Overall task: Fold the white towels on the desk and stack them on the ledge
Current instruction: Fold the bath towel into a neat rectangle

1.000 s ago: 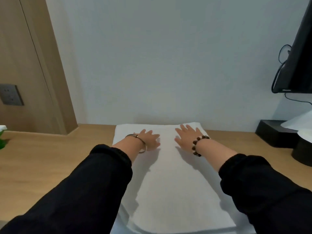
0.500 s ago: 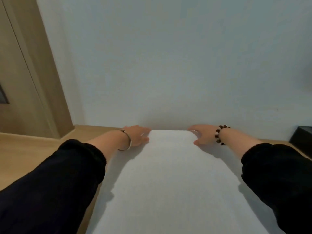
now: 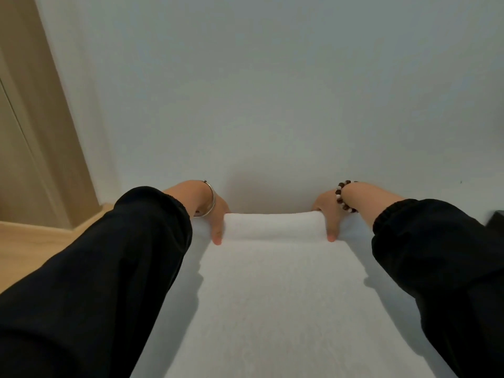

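Far hem now lifted, flat a moment ago — left hand (image 3: 215, 218) and right hand (image 3: 328, 214) pinch the far corners of the white rectangular terry towel (image 3: 272, 296), thumbs on top, other fingers hidden. Soft and nubbly, it lies from centre to 6 o'clock on the pale wooden desk (image 3: 30, 241) — hem raised probably to fold toward 6.

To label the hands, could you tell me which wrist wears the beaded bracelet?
The wrist of the right hand: its bracelet is dark and pale beads, whereas the left hand wears a plain silver bangle.

Black sleeves (image 3: 109, 268); silver bangle (image 3: 212, 201) left, beaded bracelet (image 3: 341, 196) right
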